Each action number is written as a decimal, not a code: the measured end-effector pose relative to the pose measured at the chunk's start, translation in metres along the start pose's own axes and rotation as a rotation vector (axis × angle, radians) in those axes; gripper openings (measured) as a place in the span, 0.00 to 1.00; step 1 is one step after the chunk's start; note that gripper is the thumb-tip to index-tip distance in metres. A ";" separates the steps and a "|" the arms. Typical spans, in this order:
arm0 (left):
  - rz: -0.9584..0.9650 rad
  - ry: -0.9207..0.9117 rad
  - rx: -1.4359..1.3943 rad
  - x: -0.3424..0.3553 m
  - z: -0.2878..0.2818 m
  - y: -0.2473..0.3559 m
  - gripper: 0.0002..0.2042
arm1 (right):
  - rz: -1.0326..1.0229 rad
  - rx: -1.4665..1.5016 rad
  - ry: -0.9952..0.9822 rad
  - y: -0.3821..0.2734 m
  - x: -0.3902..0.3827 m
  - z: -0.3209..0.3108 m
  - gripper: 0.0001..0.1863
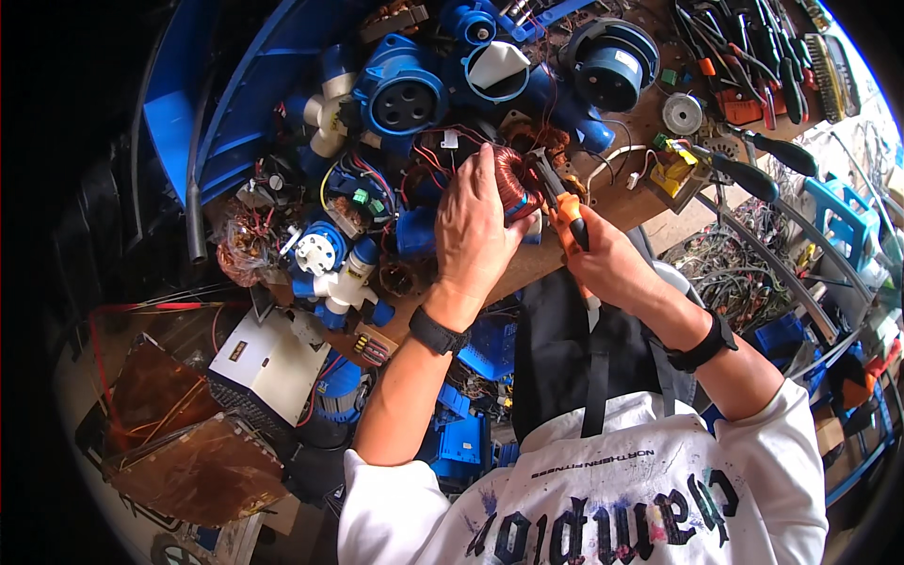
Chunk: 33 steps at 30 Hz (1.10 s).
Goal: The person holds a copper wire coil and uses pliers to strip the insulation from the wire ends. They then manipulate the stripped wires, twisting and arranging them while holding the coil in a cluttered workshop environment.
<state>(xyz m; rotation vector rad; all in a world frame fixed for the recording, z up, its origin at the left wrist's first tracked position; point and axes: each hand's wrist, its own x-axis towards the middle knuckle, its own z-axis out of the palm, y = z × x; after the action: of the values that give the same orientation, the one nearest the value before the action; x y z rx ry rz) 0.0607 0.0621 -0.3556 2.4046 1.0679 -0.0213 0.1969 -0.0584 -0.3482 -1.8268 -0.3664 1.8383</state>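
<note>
A copper-wound stator (511,181) sits at the table's front edge, with reddish wire round its ring. My left hand (476,218) is closed round its left side, thumb near the bottom. In my right hand (610,259) are orange-and-black handled pliers (568,215), gripped by the handles. Their metal jaws reach the right side of the windings; whether they pinch a wire is too small to tell. Thin red wires run off behind my left hand. Beyond the stator lie more copper windings (556,141).
Blue motor housings (400,85) and a round blue casing (612,68) crowd the table's far side. Hand tools (753,47) lie at the far right. Black-handled tools (744,174) jut over the right edge. A white box (268,363) and blue bins (460,443) stand below.
</note>
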 end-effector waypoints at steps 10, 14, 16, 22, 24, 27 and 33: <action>-0.014 -0.006 -0.030 0.000 0.001 0.000 0.48 | 0.002 -0.212 0.051 -0.018 -0.010 -0.003 0.25; -0.013 0.007 -0.036 -0.001 0.000 0.000 0.48 | -0.014 -0.249 0.094 -0.013 -0.009 0.001 0.26; -0.002 0.010 -0.024 -0.001 0.002 0.000 0.48 | -0.047 -0.272 0.124 -0.006 -0.006 0.004 0.26; 0.000 0.018 -0.040 -0.001 0.002 -0.002 0.48 | -0.151 -0.277 0.219 0.007 -0.002 0.010 0.26; 0.005 0.032 -0.032 -0.001 0.003 -0.002 0.47 | -0.166 -0.281 0.235 0.008 -0.001 0.011 0.25; 0.009 0.042 -0.018 -0.003 0.005 -0.002 0.47 | -0.159 -0.241 0.231 0.005 -0.002 0.011 0.24; 0.005 0.042 -0.042 -0.004 0.005 -0.004 0.48 | -0.192 -0.234 0.228 0.009 0.001 0.009 0.23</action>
<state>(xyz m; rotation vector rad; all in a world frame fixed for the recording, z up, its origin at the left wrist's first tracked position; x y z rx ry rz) 0.0565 0.0591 -0.3610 2.3797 1.0709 0.0530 0.1862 -0.0636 -0.3535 -2.0526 -0.6697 1.4916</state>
